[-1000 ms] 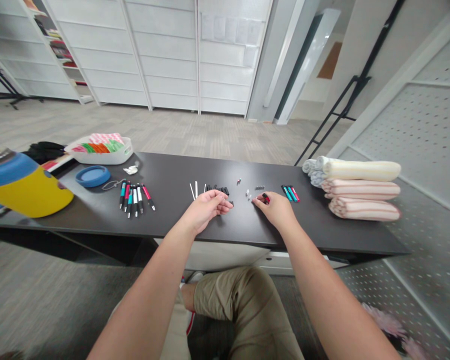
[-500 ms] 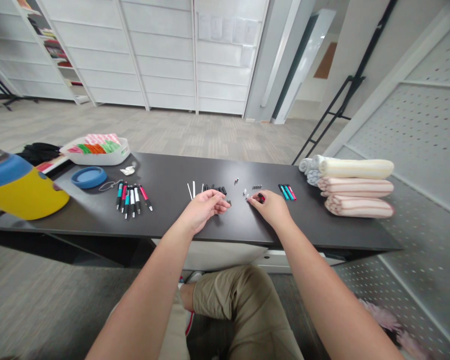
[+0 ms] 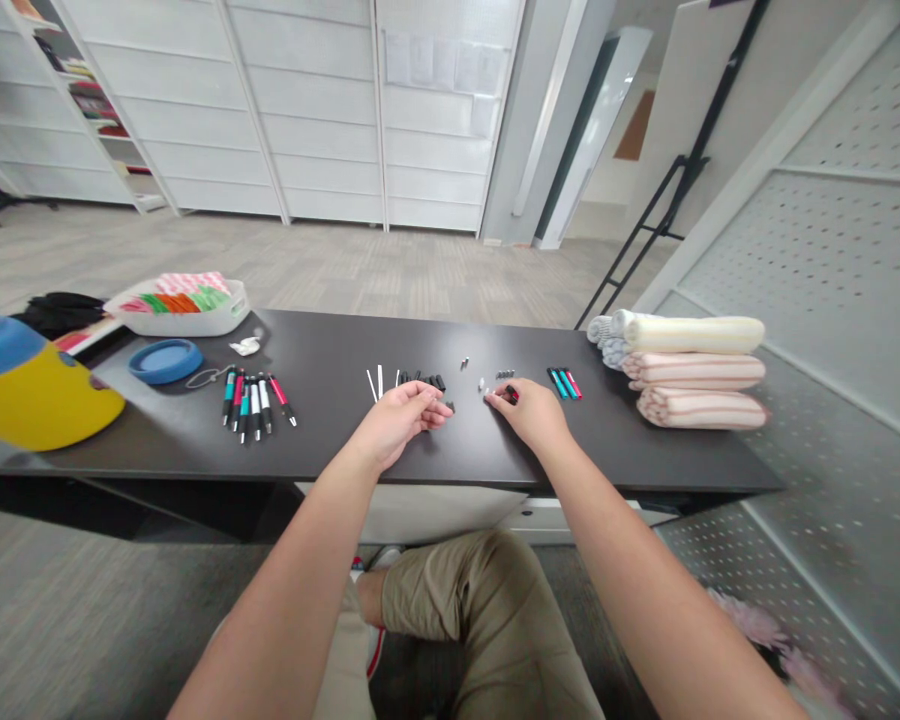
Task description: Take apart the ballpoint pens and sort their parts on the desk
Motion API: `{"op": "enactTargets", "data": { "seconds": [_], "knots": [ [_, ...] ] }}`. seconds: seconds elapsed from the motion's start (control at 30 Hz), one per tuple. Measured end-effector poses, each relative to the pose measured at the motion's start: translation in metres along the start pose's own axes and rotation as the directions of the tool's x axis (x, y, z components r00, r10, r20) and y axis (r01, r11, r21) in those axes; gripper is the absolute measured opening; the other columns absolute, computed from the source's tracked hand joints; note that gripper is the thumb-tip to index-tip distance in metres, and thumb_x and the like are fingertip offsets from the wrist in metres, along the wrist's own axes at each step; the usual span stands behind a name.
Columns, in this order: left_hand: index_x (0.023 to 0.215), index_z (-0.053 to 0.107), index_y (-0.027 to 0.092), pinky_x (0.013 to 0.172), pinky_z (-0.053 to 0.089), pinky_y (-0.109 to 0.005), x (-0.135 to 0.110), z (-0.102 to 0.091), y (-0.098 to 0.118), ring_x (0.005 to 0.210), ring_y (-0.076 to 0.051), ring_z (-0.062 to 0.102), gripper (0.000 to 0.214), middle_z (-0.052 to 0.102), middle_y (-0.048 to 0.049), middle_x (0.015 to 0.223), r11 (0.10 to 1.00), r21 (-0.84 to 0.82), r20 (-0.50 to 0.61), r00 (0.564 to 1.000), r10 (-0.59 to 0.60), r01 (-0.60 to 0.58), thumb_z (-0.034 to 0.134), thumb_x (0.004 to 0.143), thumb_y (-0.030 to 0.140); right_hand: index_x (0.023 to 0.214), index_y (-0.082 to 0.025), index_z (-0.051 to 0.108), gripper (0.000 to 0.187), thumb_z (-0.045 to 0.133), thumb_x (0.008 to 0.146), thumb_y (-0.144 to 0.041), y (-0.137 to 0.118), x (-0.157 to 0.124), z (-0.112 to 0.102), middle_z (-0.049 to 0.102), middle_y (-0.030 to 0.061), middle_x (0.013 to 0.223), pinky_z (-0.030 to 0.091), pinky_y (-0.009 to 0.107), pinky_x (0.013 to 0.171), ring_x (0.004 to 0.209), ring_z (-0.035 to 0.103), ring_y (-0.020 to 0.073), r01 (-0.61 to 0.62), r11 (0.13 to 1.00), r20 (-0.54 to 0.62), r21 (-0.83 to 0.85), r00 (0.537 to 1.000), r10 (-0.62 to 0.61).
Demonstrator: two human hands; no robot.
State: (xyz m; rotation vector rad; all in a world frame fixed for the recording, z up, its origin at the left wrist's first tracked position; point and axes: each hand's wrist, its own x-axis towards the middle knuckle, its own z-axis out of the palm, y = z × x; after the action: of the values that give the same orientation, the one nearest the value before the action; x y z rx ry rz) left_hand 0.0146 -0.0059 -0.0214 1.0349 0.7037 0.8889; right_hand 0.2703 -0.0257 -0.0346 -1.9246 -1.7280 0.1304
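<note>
My left hand [image 3: 403,420] hovers over the middle of the dark table, fingers curled and pinched. A small dark piece [image 3: 450,407] shows at its fingertips, too small to name. Close by on the right, my right hand [image 3: 536,412] is closed around a black-and-red pen part [image 3: 512,394], mostly covered by the fingers. Its fingertips are beside small whitish pieces [image 3: 481,384]. Behind the left hand lie black pen grips [image 3: 436,382] and thin white refills [image 3: 380,380]. Small springs [image 3: 505,374] and tiny metal tips [image 3: 464,363] lie farther back. Teal and red pen barrels [image 3: 565,383] rest to the right.
Assembled pens [image 3: 251,405] lie in a group at left, near a blue round lid [image 3: 165,361] and a white basket [image 3: 217,318] of colourful packets. A yellow-and-blue container [image 3: 45,390] stands at far left. Rolled towels [image 3: 697,367] are stacked at the right end.
The camera view has shifted slightly, so the table and its things appear a little farther left. Both hands keep nearly the same pose and place over the table.
</note>
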Motion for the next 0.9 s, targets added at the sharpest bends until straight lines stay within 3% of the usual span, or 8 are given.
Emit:
{"op": "enactTargets", "data": {
  "seconds": [0.6,0.9],
  "knots": [
    [0.097,0.075,0.013,0.071,0.048,-0.025,0.0,0.004,0.0,0.068,-0.009,0.059,0.041,0.068,-0.0021,0.083,0.997,0.07,-0.041,0.999,0.031,-0.028,0.089,0.074,0.045,0.088,-0.027,0.076,0.021,0.071,0.091,-0.047,-0.003,0.011,0.008,0.074,0.0018,0.09,0.036,0.029,0.065,0.08,0.065,0.019,0.015,0.999,-0.021,-0.038,1.0,-0.016],
    [0.099,0.073,0.014,0.074,0.05,-0.028,-0.002,0.003,-0.001,0.073,-0.012,0.062,0.04,0.075,-0.0076,0.094,0.994,0.091,-0.044,0.997,0.066,-0.062,0.09,0.072,0.037,0.088,-0.028,0.077,0.019,0.074,0.09,-0.047,-0.002,0.009,0.008,0.073,0.0023,0.091,0.038,0.03,0.067,0.083,0.065,0.0212,0.027,1.0,-0.007,-0.015,1.0,-0.027]
  ]
}}
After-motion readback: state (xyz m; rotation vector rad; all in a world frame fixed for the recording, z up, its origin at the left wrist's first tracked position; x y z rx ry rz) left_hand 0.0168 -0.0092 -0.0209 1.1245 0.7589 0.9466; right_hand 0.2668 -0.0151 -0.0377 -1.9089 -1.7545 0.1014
